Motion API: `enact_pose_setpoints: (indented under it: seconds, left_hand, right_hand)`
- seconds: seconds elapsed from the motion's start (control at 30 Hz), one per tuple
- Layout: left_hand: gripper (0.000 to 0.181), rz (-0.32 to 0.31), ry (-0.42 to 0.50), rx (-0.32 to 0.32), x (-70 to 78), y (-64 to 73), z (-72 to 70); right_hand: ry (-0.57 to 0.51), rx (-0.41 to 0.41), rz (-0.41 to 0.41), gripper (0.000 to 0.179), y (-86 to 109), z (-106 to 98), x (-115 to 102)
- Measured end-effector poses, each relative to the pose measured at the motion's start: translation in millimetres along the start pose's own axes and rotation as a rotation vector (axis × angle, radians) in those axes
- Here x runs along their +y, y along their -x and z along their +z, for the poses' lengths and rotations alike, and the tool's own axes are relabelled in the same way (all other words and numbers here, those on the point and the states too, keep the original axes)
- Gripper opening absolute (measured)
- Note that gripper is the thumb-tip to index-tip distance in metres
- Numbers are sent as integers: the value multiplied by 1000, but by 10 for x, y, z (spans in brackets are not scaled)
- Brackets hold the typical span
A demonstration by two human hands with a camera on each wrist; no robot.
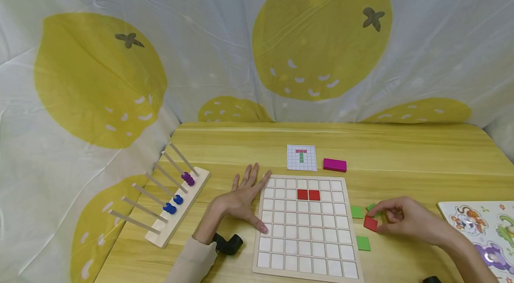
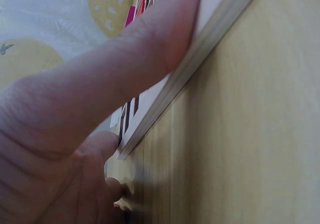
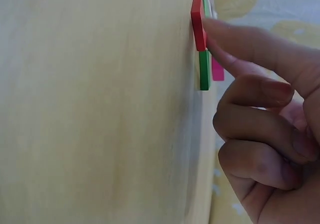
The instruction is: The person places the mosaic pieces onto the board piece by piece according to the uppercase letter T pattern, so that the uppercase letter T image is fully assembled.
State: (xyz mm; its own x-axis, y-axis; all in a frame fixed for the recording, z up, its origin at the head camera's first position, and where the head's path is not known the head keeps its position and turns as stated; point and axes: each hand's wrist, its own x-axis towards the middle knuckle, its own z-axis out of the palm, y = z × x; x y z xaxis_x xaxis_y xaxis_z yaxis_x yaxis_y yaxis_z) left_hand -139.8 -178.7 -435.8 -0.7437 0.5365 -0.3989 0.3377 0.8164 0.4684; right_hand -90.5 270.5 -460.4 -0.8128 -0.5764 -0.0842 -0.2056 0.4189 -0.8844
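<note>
Pale wooden square grid board [image 1: 304, 219] sat lower centre of frame, roughly upright in it. Left hand [image 1: 241, 201], fingers wide, rested on its left edge, probably steadying it. Right hand [image 1: 407, 220], lower right, pinched small flat red square tile [image 1: 370, 224] edgewise, probably keeping its face free; tile slanted, no long axis.

Right hand [image 3: 270, 119] holds red tile [image 3: 198, 26] at fingertips — other fingers curled toward palm. Green tile [image 3: 204, 73] beyond, partly hidden; magenta block [image 3: 218, 70] farther back. Pale table [image 3: 100, 108] alongside — yellow-patterned curtain [image 3: 280, 8] behind hand.
</note>
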Motion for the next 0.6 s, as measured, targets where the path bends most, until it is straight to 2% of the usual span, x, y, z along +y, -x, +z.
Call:
enact_pose_setpoints:
  seconds: [0.27, 0.6]
  left_hand:
    - [144, 4, -5, 1, 1, 3, -3]
    - [144, -1, 1, 3, 3, 9, -4]
  right_hand:
    - [-4, -20, -32, 25, -12, 44, 1]
    - [112, -4, -28, 21, -21, 83, -38]
